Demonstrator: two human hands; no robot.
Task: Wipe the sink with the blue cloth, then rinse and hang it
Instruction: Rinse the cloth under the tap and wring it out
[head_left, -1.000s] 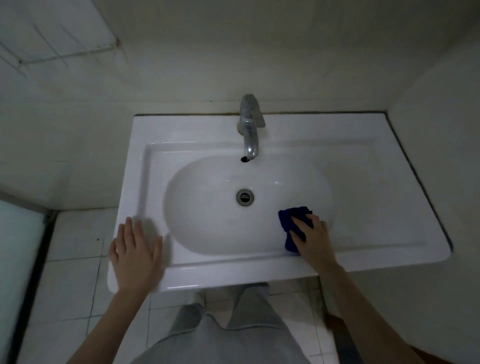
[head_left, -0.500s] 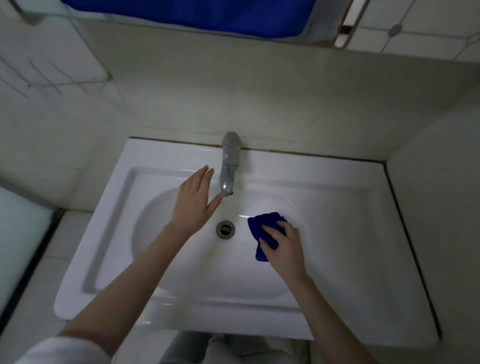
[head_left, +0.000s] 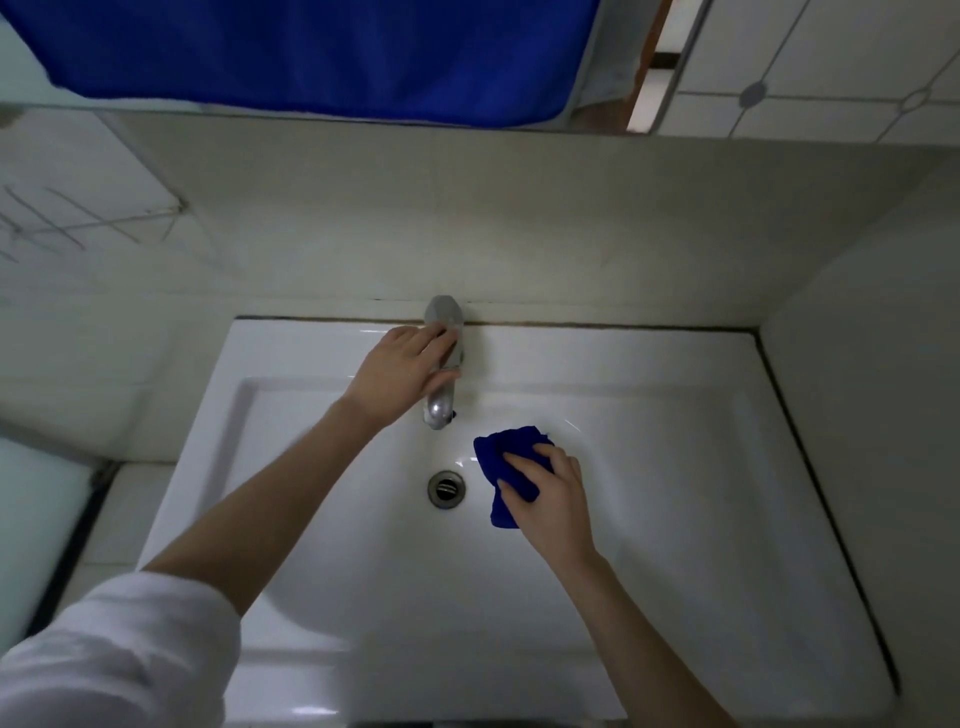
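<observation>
The white sink (head_left: 649, 415) fills the lower view, with its metal drain (head_left: 446, 487) in the middle of the basin. My right hand (head_left: 553, 491) presses a folded blue cloth (head_left: 506, 457) against the basin just right of the drain, below the spout. My left hand (head_left: 405, 371) is wrapped around the chrome faucet (head_left: 443, 405) at the back rim, fingers over its handle. No water is visible coming from the spout.
A large blue towel (head_left: 311, 57) hangs above the sink at the top of the view, beside a mirror edge. Tiled walls enclose the sink at the back and right (head_left: 872, 364). Floor tiles (head_left: 124, 499) lie at the left.
My left hand went from the sink's front left rim up to the faucet and closed on it. My right hand slid the cloth from the basin's right side toward the drain.
</observation>
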